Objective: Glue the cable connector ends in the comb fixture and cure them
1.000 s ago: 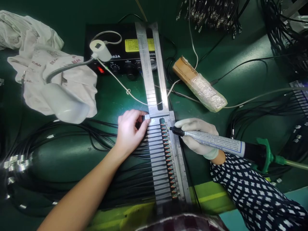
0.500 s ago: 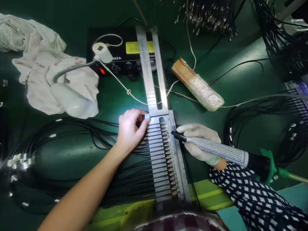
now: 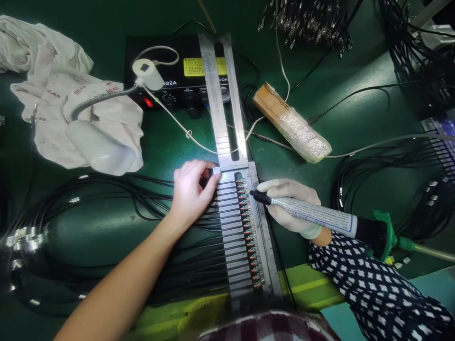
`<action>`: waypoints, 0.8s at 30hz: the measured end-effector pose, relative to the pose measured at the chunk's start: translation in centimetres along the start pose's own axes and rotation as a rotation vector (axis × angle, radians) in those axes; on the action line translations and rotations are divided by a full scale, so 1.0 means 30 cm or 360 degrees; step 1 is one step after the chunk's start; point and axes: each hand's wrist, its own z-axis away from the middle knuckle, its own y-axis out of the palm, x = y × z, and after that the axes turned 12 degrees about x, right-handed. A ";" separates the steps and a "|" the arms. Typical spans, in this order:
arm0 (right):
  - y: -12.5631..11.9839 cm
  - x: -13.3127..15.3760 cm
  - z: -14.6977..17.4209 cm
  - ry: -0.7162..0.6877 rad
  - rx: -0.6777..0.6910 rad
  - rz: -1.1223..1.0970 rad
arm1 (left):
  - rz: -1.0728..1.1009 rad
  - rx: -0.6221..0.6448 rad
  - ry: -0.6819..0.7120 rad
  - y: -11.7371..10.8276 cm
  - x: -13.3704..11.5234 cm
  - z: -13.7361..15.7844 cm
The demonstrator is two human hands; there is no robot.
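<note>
A metal fixture (image 3: 232, 232) runs up the bench, with black cables (image 3: 199, 222) lying side by side in its slots. Their stripped ends and small connectors (image 3: 250, 232) form a row along its right part. My left hand (image 3: 192, 194), bare, pinches the fixture's upper left corner between thumb and fingers. My right hand (image 3: 293, 208) wears a white glove and is closed around a labelled dispensing syringe (image 3: 316, 215). The syringe's black front end points left, its tip close above the upper connectors; I cannot tell whether it touches them. A green cap and hose join its back end.
Behind the fixture stands a black dispenser unit (image 3: 159, 90) with a red lit switch. A flexible-neck lamp (image 3: 103, 147) lies over a white cloth (image 3: 42, 118). Right of centre is a plastic-wrapped block (image 3: 295, 125). More cable bundles (image 3: 305, 23) lie at the back and right.
My right hand and the syringe have shifted slightly left and up, bringing the tip nearer the connector row. My left hand stays at the fixture's corner.
</note>
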 end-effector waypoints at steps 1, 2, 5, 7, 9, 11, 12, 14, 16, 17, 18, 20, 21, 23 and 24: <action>0.000 0.000 0.000 -0.0001 -0.0004 0.0001 | -0.0003 -0.0001 0.0001 0.000 0.001 0.000; 0.000 0.001 -0.001 0.0001 -0.0003 0.0003 | -0.0005 -0.0005 0.0007 0.000 0.001 -0.001; -0.001 0.004 -0.001 0.0015 0.0012 0.0001 | 0.0000 -0.0017 0.0033 0.001 0.003 -0.001; 0.000 0.005 -0.001 0.0010 0.0013 -0.0015 | 0.0006 -0.0021 0.0035 0.001 0.003 -0.001; 0.002 0.006 0.000 -0.0008 0.0009 -0.0037 | 0.0006 -0.0020 0.0026 0.001 0.002 -0.001; 0.002 0.005 0.001 -0.0031 0.0004 -0.0056 | 0.0006 -0.0020 0.0020 0.000 0.001 -0.001; 0.002 0.005 0.002 -0.0035 0.0005 -0.0061 | 0.0008 -0.0020 0.0021 0.000 0.001 -0.001; 0.000 0.005 0.004 -0.0021 0.0020 -0.0059 | 0.0014 -0.0023 0.0025 -0.001 0.001 -0.002; -0.002 0.005 0.006 0.0001 0.0037 -0.0049 | 0.0019 -0.0026 0.0031 -0.001 0.002 -0.003; -0.002 0.004 0.007 0.0002 0.0037 -0.0046 | 0.0019 -0.0028 0.0033 -0.001 0.003 -0.003; -0.002 0.004 0.008 -0.0002 0.0029 -0.0044 | 0.0020 -0.0031 0.0035 -0.001 0.003 -0.003; -0.001 0.002 0.010 -0.0013 0.0017 -0.0042 | 0.0020 -0.0030 0.0038 0.000 0.003 -0.003; 0.000 0.002 0.010 -0.0013 0.0012 -0.0040 | 0.0018 -0.0030 0.0039 0.000 0.003 -0.002; 0.001 0.001 0.009 -0.0007 0.0012 -0.0038 | 0.0012 -0.0029 0.0036 0.001 0.002 -0.002; 0.001 0.001 0.008 -0.0002 0.0011 -0.0038 | 0.0008 -0.0028 0.0034 0.000 0.002 -0.002</action>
